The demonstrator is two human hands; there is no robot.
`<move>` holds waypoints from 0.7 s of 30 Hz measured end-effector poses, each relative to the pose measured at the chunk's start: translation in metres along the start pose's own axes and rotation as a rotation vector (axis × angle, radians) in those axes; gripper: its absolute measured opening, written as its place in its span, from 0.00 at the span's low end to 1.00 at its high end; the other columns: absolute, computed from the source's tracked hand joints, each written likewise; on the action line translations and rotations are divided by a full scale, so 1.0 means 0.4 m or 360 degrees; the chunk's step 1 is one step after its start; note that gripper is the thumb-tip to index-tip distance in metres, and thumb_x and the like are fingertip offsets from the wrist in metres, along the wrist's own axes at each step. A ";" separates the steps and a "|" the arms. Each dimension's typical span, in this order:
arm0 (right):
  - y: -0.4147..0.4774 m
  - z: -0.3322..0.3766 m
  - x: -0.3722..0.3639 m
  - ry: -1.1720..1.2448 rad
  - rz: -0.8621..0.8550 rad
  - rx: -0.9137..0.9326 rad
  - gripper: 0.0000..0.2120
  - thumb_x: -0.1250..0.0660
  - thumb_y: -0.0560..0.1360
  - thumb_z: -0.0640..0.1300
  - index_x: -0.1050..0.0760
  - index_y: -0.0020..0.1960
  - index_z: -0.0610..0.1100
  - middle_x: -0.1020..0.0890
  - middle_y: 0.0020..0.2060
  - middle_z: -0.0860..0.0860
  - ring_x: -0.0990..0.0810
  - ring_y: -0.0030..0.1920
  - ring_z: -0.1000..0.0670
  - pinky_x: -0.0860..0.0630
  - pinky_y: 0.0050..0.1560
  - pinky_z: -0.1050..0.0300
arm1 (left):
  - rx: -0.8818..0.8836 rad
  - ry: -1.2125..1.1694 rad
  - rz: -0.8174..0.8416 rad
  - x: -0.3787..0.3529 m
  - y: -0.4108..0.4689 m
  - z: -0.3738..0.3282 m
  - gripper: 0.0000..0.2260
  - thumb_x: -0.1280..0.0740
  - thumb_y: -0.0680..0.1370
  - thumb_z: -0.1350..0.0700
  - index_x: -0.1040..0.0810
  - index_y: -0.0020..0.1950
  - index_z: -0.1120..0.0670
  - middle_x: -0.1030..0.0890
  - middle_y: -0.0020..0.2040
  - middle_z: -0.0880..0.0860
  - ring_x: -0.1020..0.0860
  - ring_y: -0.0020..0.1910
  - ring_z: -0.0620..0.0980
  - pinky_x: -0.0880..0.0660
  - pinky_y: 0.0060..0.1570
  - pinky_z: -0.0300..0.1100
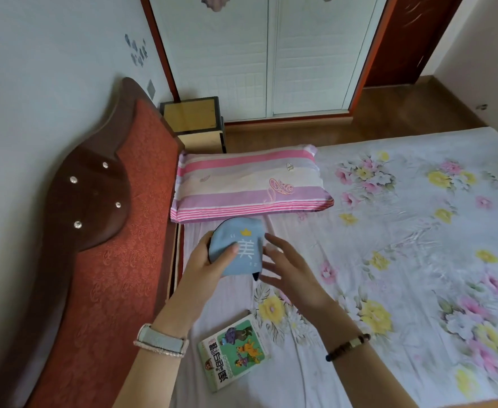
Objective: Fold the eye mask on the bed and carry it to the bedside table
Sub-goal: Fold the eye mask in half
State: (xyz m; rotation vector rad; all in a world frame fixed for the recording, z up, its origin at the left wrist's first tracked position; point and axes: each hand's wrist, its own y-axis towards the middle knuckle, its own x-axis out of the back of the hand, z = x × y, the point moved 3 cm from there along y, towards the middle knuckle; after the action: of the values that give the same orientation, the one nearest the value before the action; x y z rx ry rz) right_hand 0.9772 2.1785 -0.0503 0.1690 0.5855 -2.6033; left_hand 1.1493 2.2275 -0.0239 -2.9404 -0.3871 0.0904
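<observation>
A light blue eye mask (243,245), folded in half, shows a white character and a small yellow crown. My left hand (209,260) grips its left side, thumb lying across the front, and holds it above the floral bed sheet (403,231). My right hand (289,269) hovers just right of the mask with fingers spread, holding nothing. A dark strap end pokes out under the mask's lower right corner. The bedside table (193,119), yellow top with dark frame, stands beyond the pillow at the head of the bed.
A pink striped pillow (247,184) lies between the mask and the bedside table. A green children's book (234,353) rests on the sheet near my wrists. The red and brown headboard (100,231) runs along the left. White wardrobe doors (271,54) stand behind.
</observation>
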 end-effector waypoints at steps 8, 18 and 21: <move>-0.014 0.004 -0.037 0.0052 -0.0046 0.0218 0.28 0.24 0.71 0.49 0.31 0.67 0.58 0.20 0.63 0.49 0.17 0.59 0.49 0.17 0.48 0.54 | -0.0464 0.0547 -0.0056 -0.037 -0.030 -0.027 0.10 0.32 0.78 0.57 0.28 0.53 0.44 0.21 0.46 0.30 0.20 0.46 0.36 0.25 0.40 0.29; -0.016 0.000 -0.039 0.0232 0.0081 0.0504 0.26 0.27 0.69 0.25 0.29 0.62 0.43 0.19 0.53 0.47 0.16 0.52 0.45 0.19 0.49 0.55 | -0.0557 0.0533 0.0147 -0.012 -0.063 -0.029 0.08 0.33 0.78 0.57 0.25 0.55 0.47 0.19 0.48 0.37 0.20 0.48 0.39 0.26 0.45 0.29; -0.016 0.000 -0.048 0.0181 -0.0008 0.0515 0.21 0.28 0.68 0.23 0.32 0.52 0.39 0.21 0.45 0.45 0.18 0.46 0.47 0.19 0.45 0.58 | -0.0522 0.0527 0.0134 -0.001 -0.064 -0.011 0.10 0.32 0.78 0.60 0.24 0.55 0.46 0.19 0.49 0.37 0.20 0.50 0.39 0.25 0.47 0.31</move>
State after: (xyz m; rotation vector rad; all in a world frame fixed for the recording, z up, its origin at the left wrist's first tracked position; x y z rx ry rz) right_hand 0.9912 2.1915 -0.0437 0.4209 0.1975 -2.6908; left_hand 1.1427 2.2508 -0.0150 -3.2069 -0.2466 -0.4882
